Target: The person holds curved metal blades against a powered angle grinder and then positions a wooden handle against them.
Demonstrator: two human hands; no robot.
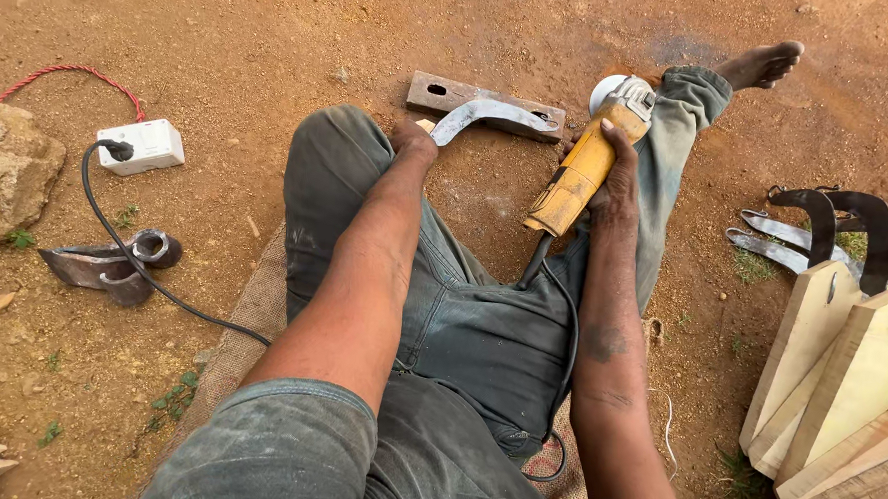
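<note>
I sit on the dirt ground with my legs spread. My left hand [413, 138] grips the handle end of a curved steel blade [488, 112], which rests on a rusty flat iron bar [448, 92] with holes. My right hand [609, 175] is closed around the body of a yellow angle grinder [579, 171]. Its grey head and disc [624, 94] sit just right of the blade's tip, beside my right knee. The grinder's black cord [554, 305] runs back over my lap.
A white power socket [145, 145] with a black plug and red cable lies at the left, near a large stone [8, 166] and a rusty hoe head [110, 261]. At the right lie several curved blades [817, 222] and wooden handle boards [842, 363]. Burlap sacking [259, 305] is under me.
</note>
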